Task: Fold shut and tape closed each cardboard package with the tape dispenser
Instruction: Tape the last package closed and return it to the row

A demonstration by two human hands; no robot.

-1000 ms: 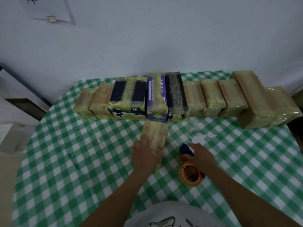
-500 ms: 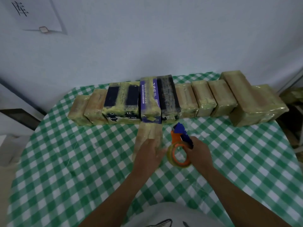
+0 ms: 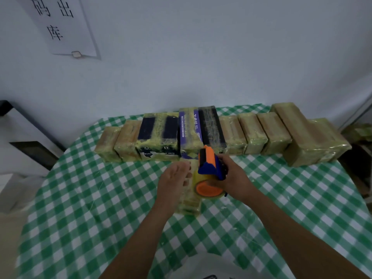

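Head view: the right hand (image 3: 233, 178) grips the blue-and-orange tape dispenser (image 3: 209, 166) at frame centre, over the cardboard package (image 3: 189, 204). The left hand (image 3: 173, 181) lies flat, fingers straight, on that package just to the left. Behind them, a row of wrapped packages (image 3: 253, 133) spans the green-checked surface (image 3: 90, 198).

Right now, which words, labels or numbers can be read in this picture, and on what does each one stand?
"码出" over "库": paper sign on the wall.
"READY": front of the dark blue box; the rest there is blurred.
Purple box: white print, too blurred to read.
No readable numbers.
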